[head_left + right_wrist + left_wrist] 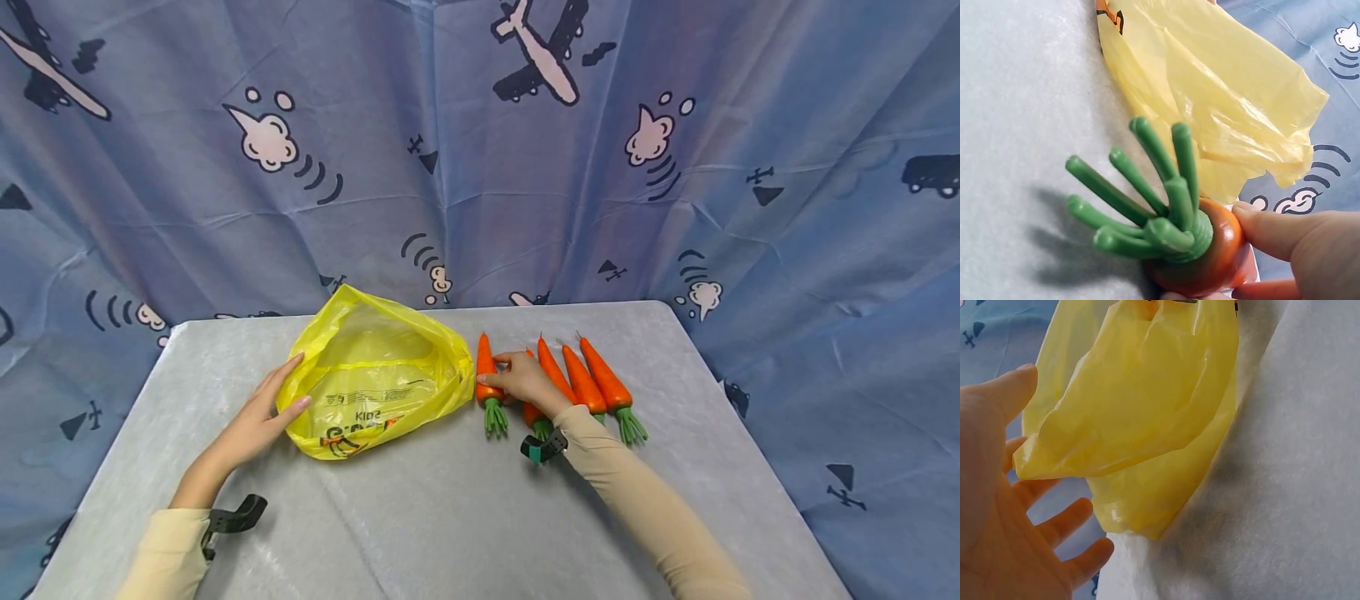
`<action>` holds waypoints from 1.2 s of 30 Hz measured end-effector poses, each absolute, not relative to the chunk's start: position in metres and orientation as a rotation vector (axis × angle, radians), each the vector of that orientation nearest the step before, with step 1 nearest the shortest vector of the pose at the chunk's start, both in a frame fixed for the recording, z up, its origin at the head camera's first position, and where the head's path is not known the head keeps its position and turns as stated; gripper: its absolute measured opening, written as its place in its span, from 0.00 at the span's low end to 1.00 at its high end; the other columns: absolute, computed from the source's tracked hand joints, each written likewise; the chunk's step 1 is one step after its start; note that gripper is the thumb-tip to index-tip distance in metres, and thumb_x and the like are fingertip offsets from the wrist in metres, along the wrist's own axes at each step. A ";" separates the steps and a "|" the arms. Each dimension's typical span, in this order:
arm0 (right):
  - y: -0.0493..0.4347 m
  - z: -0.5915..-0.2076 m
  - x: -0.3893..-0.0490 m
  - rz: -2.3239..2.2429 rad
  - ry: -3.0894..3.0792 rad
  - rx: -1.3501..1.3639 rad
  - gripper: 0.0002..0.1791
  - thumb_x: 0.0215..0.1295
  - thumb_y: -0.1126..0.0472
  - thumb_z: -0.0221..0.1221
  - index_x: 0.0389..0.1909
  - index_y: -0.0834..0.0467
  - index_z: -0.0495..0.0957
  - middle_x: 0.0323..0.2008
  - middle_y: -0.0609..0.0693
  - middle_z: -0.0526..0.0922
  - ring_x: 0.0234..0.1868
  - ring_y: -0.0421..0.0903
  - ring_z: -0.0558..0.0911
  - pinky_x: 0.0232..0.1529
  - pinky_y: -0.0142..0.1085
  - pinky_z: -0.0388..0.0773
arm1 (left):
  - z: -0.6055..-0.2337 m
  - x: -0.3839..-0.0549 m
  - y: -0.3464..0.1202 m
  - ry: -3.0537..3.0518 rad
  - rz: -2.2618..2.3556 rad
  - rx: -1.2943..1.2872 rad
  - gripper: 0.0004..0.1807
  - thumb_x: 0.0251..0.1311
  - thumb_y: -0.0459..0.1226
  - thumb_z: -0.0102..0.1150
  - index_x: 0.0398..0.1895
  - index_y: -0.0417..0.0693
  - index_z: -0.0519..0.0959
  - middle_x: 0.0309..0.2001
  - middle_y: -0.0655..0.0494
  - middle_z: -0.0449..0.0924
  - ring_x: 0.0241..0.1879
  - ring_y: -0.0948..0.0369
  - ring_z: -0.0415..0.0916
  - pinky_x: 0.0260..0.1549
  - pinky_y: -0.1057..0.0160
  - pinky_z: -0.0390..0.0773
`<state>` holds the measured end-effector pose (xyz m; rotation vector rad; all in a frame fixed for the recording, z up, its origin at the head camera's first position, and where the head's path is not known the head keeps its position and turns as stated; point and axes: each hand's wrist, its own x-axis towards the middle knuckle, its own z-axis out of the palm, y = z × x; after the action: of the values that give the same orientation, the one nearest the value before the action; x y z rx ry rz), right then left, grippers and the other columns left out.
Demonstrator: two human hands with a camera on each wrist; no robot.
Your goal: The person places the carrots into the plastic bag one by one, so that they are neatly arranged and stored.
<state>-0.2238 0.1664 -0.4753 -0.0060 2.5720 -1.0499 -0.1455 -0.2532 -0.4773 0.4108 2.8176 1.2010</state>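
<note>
A yellow plastic bag (390,367) stands on the table with its mouth agape, dark printing on its inner side. My left hand (258,421) rests against the bag's left edge; its thumb and fingers (1063,522) are spread and fairly straight in the left wrist view. Just right of the bag, my right hand (525,382) pinches an orange carrot (486,362) between thumb and fingers. The carrot's green stem stubs (1147,206) face the right wrist camera. Beside it, partly hidden under the right hand, lies another carrot (532,414).
More carrots lie in a row to the right: one (553,367) by the right hand, one (583,379) beyond it, and one (606,375) at the end. The table (420,517) has a pale grey cover. A blue patterned curtain (465,167) hangs behind it.
</note>
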 end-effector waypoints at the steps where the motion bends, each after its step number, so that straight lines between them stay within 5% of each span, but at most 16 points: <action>1: 0.166 -0.475 -0.223 -1.053 2.574 -0.003 0.38 0.61 0.47 0.67 0.69 0.61 0.69 0.25 0.50 0.78 0.19 0.43 0.81 0.26 0.34 0.83 | -0.478 -0.146 -0.253 2.813 1.209 0.408 0.40 0.73 0.47 0.51 0.81 0.61 0.42 0.77 0.34 0.47 0.73 0.30 0.47 0.64 0.23 0.51; 21: 0.167 -0.472 -0.220 -1.135 2.560 0.028 0.37 0.62 0.50 0.67 0.69 0.62 0.69 0.27 0.50 0.77 0.21 0.43 0.80 0.28 0.34 0.83 | -0.477 -0.148 -0.247 2.794 1.227 0.395 0.41 0.72 0.47 0.51 0.81 0.59 0.42 0.77 0.34 0.46 0.73 0.29 0.47 0.64 0.23 0.51; 31: 0.174 -0.473 -0.220 -1.361 2.418 0.046 0.36 0.64 0.51 0.65 0.70 0.59 0.68 0.38 0.54 0.81 0.27 0.40 0.81 0.34 0.36 0.86 | -0.476 -0.147 -0.248 2.779 1.234 0.392 0.41 0.73 0.47 0.51 0.81 0.62 0.41 0.78 0.34 0.45 0.74 0.29 0.46 0.64 0.23 0.51; 36: 0.179 -0.467 -0.217 -1.450 2.385 0.035 0.35 0.65 0.52 0.64 0.71 0.58 0.67 0.40 0.56 0.81 0.30 0.49 0.85 0.38 0.43 0.87 | -0.474 -0.147 -0.247 2.778 1.234 0.397 0.40 0.73 0.47 0.51 0.81 0.63 0.42 0.77 0.35 0.46 0.73 0.30 0.47 0.63 0.22 0.52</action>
<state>-0.2173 0.1795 -0.4666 0.0350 2.3849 -1.4504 -0.1473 -0.2469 -0.4740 0.3974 2.7784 1.2339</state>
